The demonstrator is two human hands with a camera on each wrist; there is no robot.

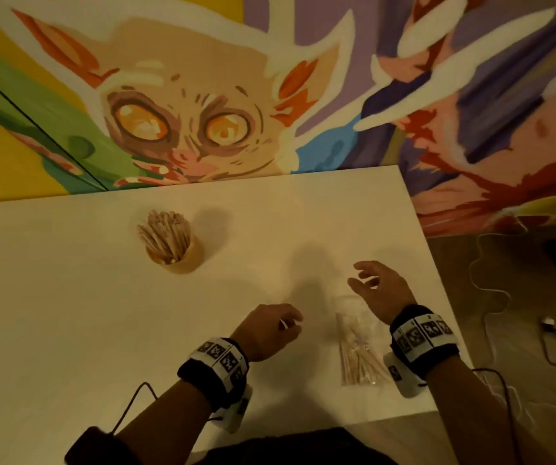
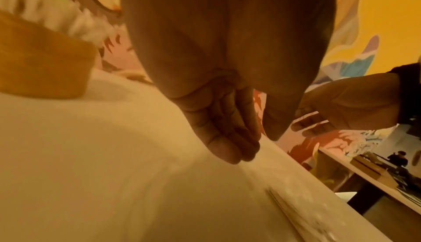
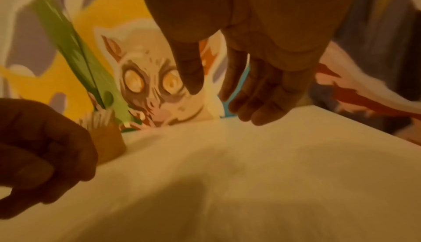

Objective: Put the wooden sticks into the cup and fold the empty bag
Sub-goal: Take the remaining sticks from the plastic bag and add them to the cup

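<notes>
A tan cup (image 1: 174, 255) packed with wooden sticks (image 1: 166, 231) stands upright on the white table (image 1: 68, 297), far left of both hands. A clear plastic bag (image 1: 359, 347) with several sticks inside lies flat near the right front corner. My left hand (image 1: 290, 325) hovers just left of the bag with fingers loosely curled; in the left wrist view the left hand (image 2: 239, 138) holds nothing. My right hand (image 1: 367, 280) floats above the table beyond the bag, fingers spread and empty, and the right wrist view shows the right hand (image 3: 227, 100) the same way.
A painted mural wall (image 1: 203, 112) rises right behind the table. The table's right edge (image 1: 437, 280) runs close to my right hand. Cables (image 1: 491, 297) lie on the wooden floor at the right.
</notes>
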